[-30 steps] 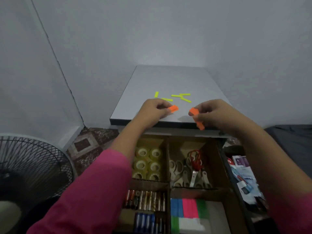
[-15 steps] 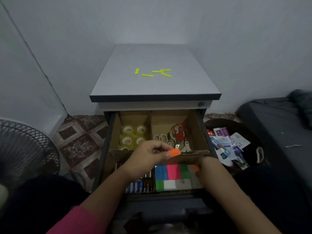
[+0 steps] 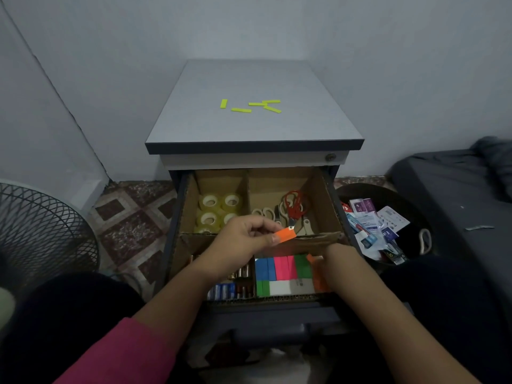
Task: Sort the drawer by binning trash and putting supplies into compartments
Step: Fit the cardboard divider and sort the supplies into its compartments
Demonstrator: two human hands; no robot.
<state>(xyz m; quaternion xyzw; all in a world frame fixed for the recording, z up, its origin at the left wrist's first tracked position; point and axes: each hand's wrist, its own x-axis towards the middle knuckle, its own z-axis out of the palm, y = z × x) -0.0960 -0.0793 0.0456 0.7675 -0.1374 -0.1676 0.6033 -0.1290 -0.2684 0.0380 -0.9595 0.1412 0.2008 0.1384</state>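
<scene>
The open drawer (image 3: 329,206) has cardboard compartments: tape rolls (image 3: 219,210) back left, scissors (image 3: 291,210) back right, batteries (image 3: 230,289) front left, coloured sticky notes (image 3: 282,268) front right. My left hand (image 3: 243,239) hovers over the middle divider, pinching an orange sticky strip (image 3: 285,234). My right hand (image 3: 336,261) is down in the front right compartment, fingers on orange strips (image 3: 318,275) beside the green notes. Several yellow strips (image 3: 255,106) lie on the cabinet top (image 3: 249,128).
A dark trash basket (image 3: 415,217) full of wrappers stands on the floor right of the drawer. A fan grille (image 3: 41,231) sits at the left. A dark mattress (image 3: 457,189) lies at the far right. Patterned floor tiles show left of the cabinet.
Both hands came down from the cabinet top to the drawer with the orange strips. My right hand has lowered its strips into the front right compartment; the left holds still above.
</scene>
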